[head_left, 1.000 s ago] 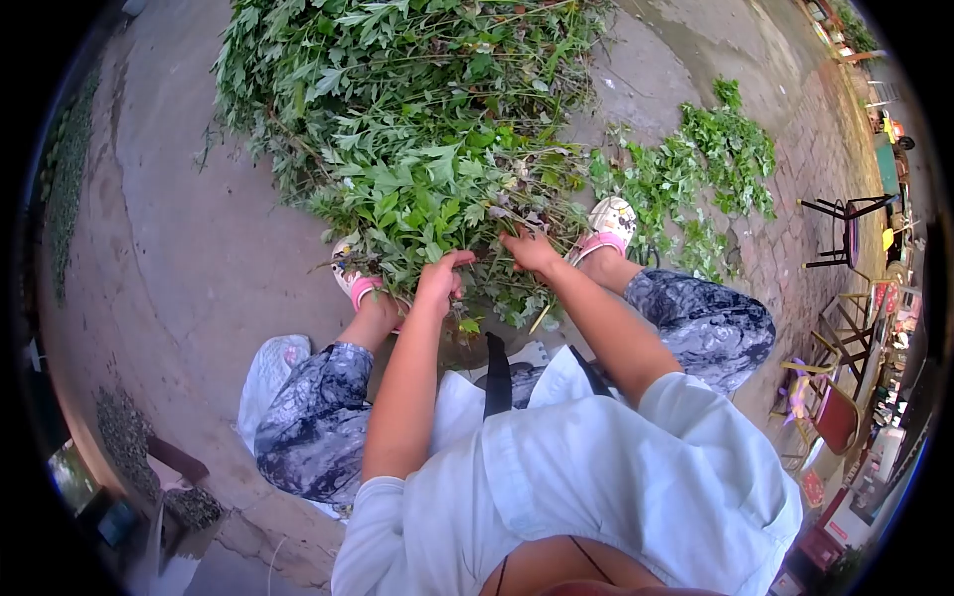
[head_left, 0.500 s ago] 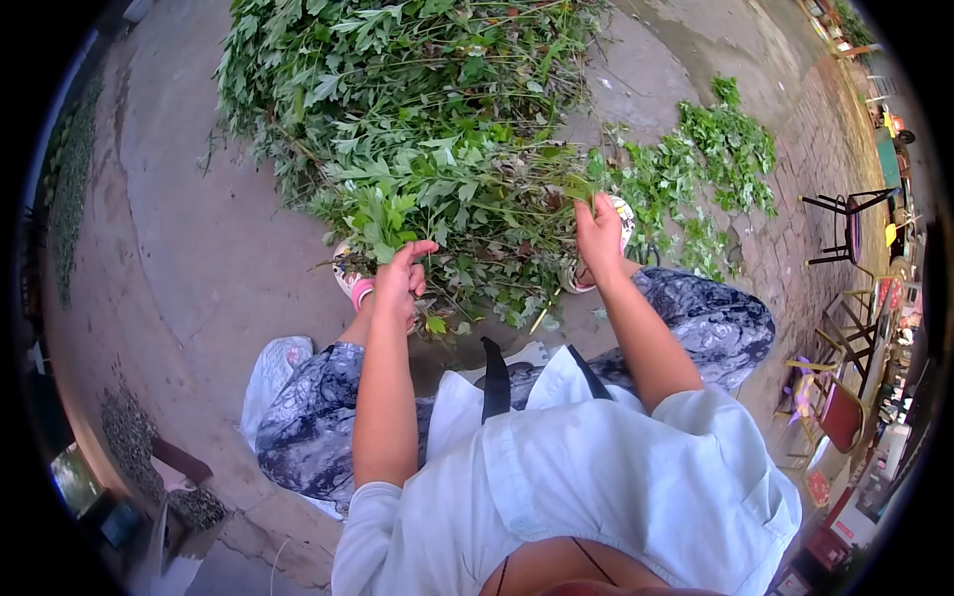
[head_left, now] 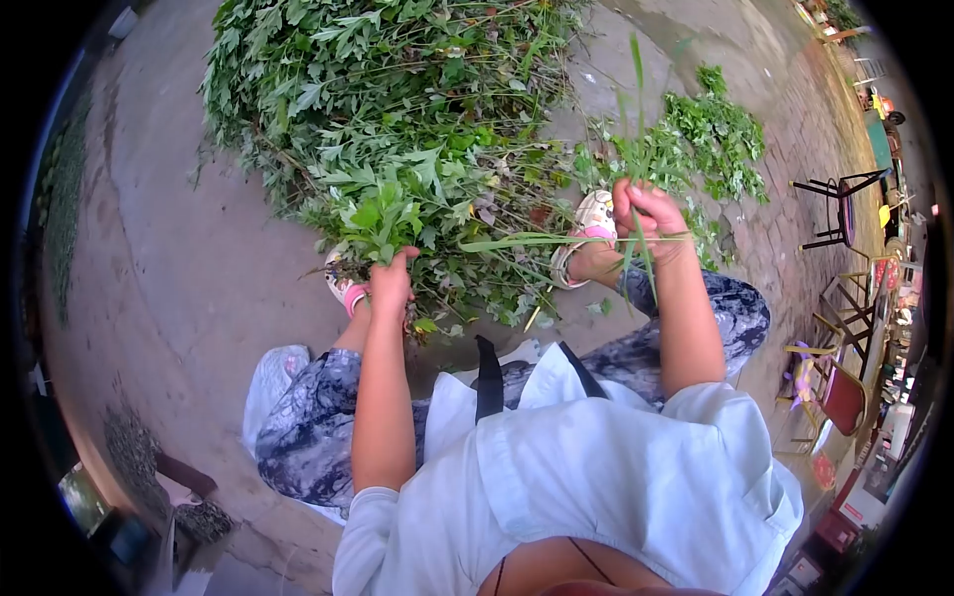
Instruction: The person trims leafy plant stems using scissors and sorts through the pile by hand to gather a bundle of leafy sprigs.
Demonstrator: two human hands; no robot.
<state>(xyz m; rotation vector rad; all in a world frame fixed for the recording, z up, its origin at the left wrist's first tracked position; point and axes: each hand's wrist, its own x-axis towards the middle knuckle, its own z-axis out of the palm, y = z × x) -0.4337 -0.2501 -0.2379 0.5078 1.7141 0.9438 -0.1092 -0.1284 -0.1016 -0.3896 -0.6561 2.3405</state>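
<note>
My left hand (head_left: 391,281) is closed around a small bunch of leafy green stems (head_left: 376,226), their leaves pointing away from me. Pinched in my right hand (head_left: 648,221) are long, thin blades of grass (head_left: 537,240); some stand up past my fingers and others stretch left over the greenery. In front of both hands lies a large heap of cut leafy stalks (head_left: 388,109), reaching down between my feet. The right hand is just beyond my right clog (head_left: 593,230), apart from the heap.
A smaller scatter of green leaves (head_left: 711,129) lies on the paving at the right. My left patterned clog (head_left: 343,283) stands beside the heap. Farther right are a dark-framed stool (head_left: 845,209) and a red-backed chair (head_left: 843,402). Grey concrete ground (head_left: 164,248) spreads at the left.
My right hand has moved right and away from the heap, with long grass blades now in it. My left hand has closed more around its bunch and shifted slightly.
</note>
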